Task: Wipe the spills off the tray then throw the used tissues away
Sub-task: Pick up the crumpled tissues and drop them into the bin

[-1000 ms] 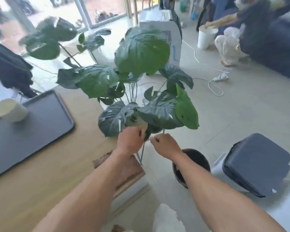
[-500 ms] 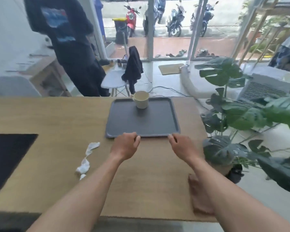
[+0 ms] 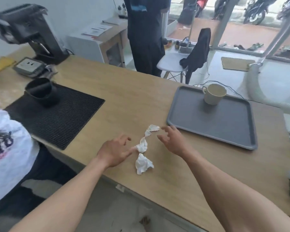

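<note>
Tissues (image 3: 143,146): lying crumpled on the surface (image 3: 127,101), beside the gray tray (image 3: 213,131).
Change: half a second ago I was gripping the tray; now I'm reaching here.
Left hand (image 3: 115,150): fingers spread, one touching a wad.
Right hand (image 3: 172,139): fingers spread, empty.
Meaning: wiping looks done; I'm gathering them for disposal.

- Bench (image 3: 124,97): pale wood look, smooth and matt.
- Tray (image 3: 224,124): grey, plastic-looking, matt with a fine texture.
- Mug (image 3: 213,96): cream, ceramic-looking, dull sheen.
- Tissues (image 3: 143,163): white paper, crumpled and soft.
- Mat (image 3: 57,118): black, rubbery, ribbed grid surface.
- Cup (image 3: 40,91): black, smooth, slightly glossy.
- Chair (image 3: 171,65): white plastic seat, smooth; dark cloth draped over it.
</note>
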The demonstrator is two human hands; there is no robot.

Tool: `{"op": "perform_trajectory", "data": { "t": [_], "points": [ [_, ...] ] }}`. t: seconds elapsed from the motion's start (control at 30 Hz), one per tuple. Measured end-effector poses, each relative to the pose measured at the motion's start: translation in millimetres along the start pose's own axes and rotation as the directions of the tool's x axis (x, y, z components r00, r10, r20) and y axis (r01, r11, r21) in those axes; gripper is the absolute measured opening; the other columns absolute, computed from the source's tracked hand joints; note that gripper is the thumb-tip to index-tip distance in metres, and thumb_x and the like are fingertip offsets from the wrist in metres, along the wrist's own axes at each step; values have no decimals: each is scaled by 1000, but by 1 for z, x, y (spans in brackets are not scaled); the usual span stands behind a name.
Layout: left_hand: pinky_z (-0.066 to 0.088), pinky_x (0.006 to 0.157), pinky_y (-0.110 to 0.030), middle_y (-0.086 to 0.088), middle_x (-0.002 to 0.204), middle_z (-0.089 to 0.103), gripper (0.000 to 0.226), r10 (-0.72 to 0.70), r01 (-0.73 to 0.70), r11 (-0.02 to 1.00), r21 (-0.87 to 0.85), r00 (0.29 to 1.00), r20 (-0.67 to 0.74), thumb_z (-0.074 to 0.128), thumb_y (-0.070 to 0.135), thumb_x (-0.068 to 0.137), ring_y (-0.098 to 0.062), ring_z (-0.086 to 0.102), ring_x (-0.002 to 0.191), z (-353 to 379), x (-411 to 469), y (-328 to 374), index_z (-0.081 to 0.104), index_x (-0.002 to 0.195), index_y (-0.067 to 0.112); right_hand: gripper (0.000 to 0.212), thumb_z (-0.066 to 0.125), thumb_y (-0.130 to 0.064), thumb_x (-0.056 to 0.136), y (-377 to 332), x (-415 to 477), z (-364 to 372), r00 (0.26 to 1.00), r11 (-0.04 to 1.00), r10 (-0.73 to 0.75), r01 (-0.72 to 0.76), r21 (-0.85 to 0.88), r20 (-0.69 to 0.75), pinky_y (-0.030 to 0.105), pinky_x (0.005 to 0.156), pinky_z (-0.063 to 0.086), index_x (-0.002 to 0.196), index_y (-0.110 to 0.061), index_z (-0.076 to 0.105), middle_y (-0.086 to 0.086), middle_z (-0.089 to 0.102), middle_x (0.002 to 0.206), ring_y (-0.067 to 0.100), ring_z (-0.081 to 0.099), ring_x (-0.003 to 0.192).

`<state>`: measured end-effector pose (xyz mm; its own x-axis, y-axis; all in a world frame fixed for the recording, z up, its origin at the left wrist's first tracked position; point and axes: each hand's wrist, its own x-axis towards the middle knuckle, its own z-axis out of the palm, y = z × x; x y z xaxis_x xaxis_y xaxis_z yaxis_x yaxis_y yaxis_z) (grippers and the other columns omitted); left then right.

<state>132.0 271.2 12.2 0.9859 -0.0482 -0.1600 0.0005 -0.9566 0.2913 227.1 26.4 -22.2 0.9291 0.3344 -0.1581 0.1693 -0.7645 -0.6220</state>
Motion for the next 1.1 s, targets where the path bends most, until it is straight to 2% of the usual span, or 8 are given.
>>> {"op": "perform_trajectory", "data": {
  "t": [0.07,0.17,0.3,0.43,0.67,0.87,1.0,1.1],
  "points": [
    [51,72,-36,10,120,52,74,79,-80,995,53,997,23,33,80,78,-18,65,87,7,-9,-1,46,128,27,62,53,-55,87,-11,10,8,998,998,-46,47,-36,43,38,106,35,139,-23,40,3,40,138,21,36,129],
    [44,56,-30,8,116,48,69,260,-258,960,107,966,0,44,77,79,-21,62,74,25,-16,1,43,129,29,77,55,-65,81,-27,19,19,993,992,-63,74,-103,102,40,112,23,145,-27,31,4,31,149,24,22,138],
    [43,47,-24,-1,103,55,49,536,-511,836,201,839,-95,58,59,82,-18,58,69,49,-17,3,55,114,22,83,56,-71,75,-39,22,33,983,962,-96,132,-238,158,41,110,16,143,-31,31,0,29,150,23,22,137],
    [46,50,-31,-2,91,55,21,621,-592,783,190,761,-188,60,38,88,-18,54,67,61,-19,-2,59,96,18,72,60,-66,73,-42,18,45,978,920,-153,193,-340,142,39,106,20,134,-33,40,0,33,143,24,27,130],
    [42,48,-26,2,83,55,18,528,-508,848,149,830,-178,52,34,93,-14,53,62,60,-17,-20,62,96,19,25,56,-29,92,-51,18,54,960,935,-271,278,-221,61,37,84,43,109,-12,64,7,58,110,26,53,103],
    [37,40,-21,7,78,60,26,370,-362,929,76,900,-233,43,41,93,-12,57,56,50,1,-17,63,92,23,19,52,-19,94,-39,7,41,984,978,-164,172,-120,70,37,76,46,101,-4,62,12,58,102,30,58,90],
    [30,38,-20,6,71,60,11,335,-330,942,67,894,-297,64,31,87,-18,58,48,40,27,4,66,84,21,17,52,-22,94,-25,-1,14,995,988,-96,96,-121,4,36,75,45,100,-8,62,7,57,101,26,56,90],
    [40,43,-28,2,74,62,9,255,-271,963,-7,915,-314,67,30,85,-28,61,54,33,49,28,67,85,22,16,53,-25,93,-6,-12,-16,999,990,-11,3,-141,-52,36,78,45,97,-12,62,6,57,102,25,54,92]
  ]
}}
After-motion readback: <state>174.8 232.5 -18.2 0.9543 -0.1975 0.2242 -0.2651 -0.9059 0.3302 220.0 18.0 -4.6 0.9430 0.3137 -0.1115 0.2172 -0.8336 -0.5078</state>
